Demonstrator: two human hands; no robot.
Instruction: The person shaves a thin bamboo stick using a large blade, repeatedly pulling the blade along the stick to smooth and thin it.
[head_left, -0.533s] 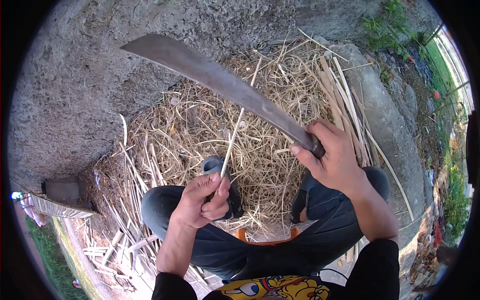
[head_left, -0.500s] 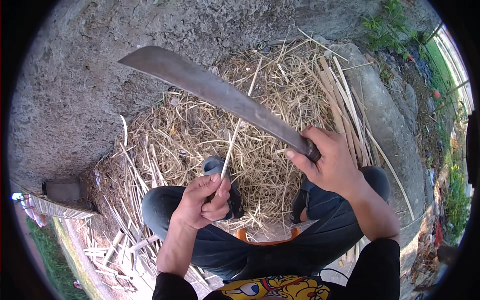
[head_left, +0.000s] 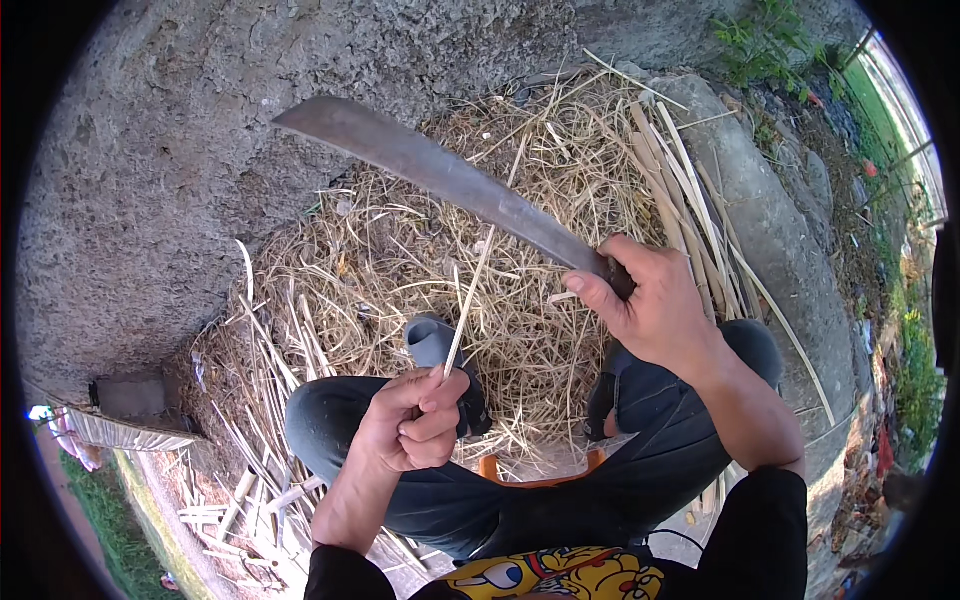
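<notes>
My right hand (head_left: 655, 310) grips the handle of a long curved machete (head_left: 430, 170), whose grey blade reaches up and left over a heap of straw. My left hand (head_left: 410, 425) is closed around the lower end of a thin pale bamboo strip (head_left: 470, 295) that points up toward the blade's middle. The strip's upper end meets or passes just under the blade edge. Both hands are above my bent knees in dark trousers.
A heap of dry shavings and straw (head_left: 400, 270) covers the ground ahead. Longer split bamboo strips (head_left: 690, 200) lie to the right beside a stone curb (head_left: 770, 230). A rough concrete wall (head_left: 150, 180) stands to the left. More strips (head_left: 240, 490) lie at the lower left.
The machete blade has moved slightly right and down along the strip, and my right hand has shifted with it. My left hand keeps hold of the strip in the same spot.
</notes>
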